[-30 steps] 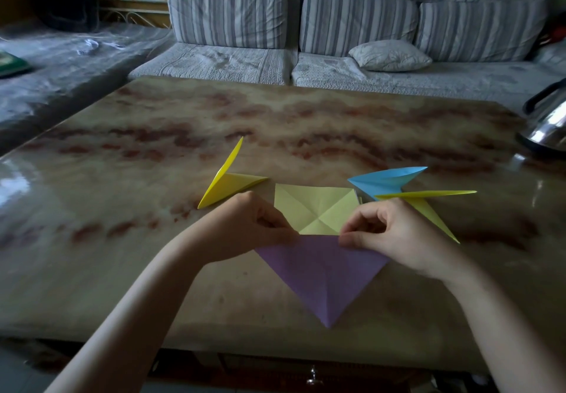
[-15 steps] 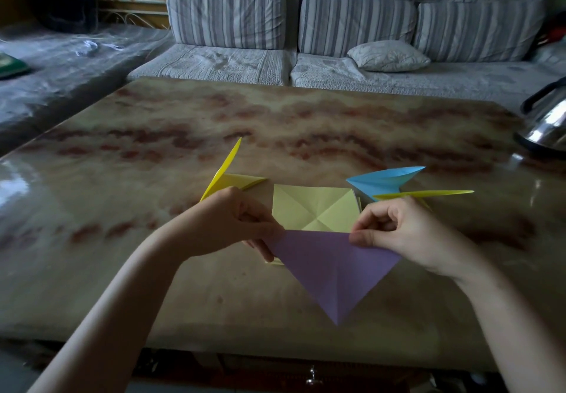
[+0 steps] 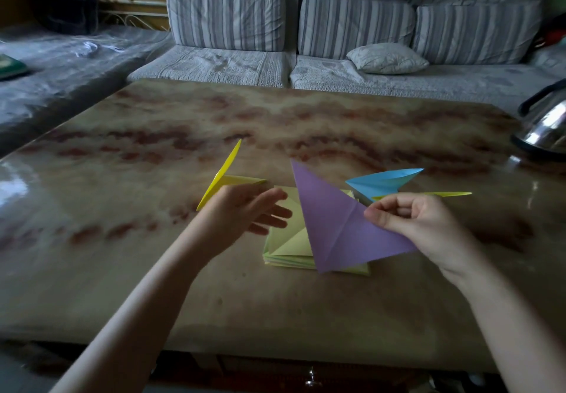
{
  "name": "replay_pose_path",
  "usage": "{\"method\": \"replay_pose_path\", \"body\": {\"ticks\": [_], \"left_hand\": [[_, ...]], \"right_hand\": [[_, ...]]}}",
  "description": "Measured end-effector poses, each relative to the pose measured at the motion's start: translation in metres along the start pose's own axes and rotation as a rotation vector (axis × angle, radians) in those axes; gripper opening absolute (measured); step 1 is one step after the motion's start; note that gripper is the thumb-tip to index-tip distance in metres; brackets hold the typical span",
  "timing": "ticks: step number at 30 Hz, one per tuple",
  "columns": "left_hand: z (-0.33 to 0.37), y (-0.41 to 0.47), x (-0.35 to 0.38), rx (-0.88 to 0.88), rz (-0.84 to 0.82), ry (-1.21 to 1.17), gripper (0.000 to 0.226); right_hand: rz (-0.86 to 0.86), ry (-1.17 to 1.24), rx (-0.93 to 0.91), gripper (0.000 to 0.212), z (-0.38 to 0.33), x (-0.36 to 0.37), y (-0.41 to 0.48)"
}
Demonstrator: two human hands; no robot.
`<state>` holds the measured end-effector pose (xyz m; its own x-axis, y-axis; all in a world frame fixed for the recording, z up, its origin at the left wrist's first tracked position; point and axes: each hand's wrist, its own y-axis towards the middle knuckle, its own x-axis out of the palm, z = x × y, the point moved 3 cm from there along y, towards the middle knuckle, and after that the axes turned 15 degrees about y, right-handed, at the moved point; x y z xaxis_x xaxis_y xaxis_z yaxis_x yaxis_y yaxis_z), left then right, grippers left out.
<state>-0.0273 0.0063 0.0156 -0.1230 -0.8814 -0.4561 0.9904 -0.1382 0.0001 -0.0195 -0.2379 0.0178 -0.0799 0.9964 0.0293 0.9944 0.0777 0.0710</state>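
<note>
A purple paper triangle (image 3: 340, 227) is lifted off the marbled table (image 3: 122, 239), one tip pointing up and away. My right hand (image 3: 413, 224) pinches its right edge between thumb and fingers. My left hand (image 3: 245, 212) hovers just left of the purple paper with fingers stretched out, holding nothing. Under the purple triangle lies a stack of pale yellow-green creased paper squares (image 3: 291, 248).
A folded yellow paper piece (image 3: 223, 178) lies left of the stack, a folded blue one (image 3: 382, 182) and another yellow one (image 3: 441, 194) to the right. A steel kettle (image 3: 548, 129) stands at the table's right edge. A striped sofa (image 3: 337, 31) with a pillow is behind.
My left hand let go of the purple triangle and opened. My right hand lifted and turned the triangle, so its tip now points up and away instead of toward me.
</note>
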Motion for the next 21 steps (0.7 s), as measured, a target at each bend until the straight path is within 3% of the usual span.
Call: {"method": "replay_pose_path", "body": {"ticks": [4,7,11,16,21], "left_hand": [[0.007,-0.006,0.03,-0.034,-0.045,-0.216,0.022],[0.001,-0.005,0.036,-0.027,0.008,-0.192,0.044],[-0.005,-0.003,0.03,-0.005,0.068,-0.149,0.045],[-0.003,-0.002,0.029,0.015,0.015,-0.162,0.04],[-0.001,-0.002,0.027,0.052,-0.044,-0.161,0.04]], "right_hand": [[0.051,0.065,0.004,0.004,0.011,0.013,-0.001],[0.062,0.068,0.0,0.004,0.014,0.018,-0.003],[-0.023,0.074,0.007,0.002,0.012,0.021,-0.004],[-0.243,0.054,-0.119,0.03,-0.006,0.016,-0.003],[-0.388,0.002,-0.117,0.052,-0.005,0.017,-0.003]]}}
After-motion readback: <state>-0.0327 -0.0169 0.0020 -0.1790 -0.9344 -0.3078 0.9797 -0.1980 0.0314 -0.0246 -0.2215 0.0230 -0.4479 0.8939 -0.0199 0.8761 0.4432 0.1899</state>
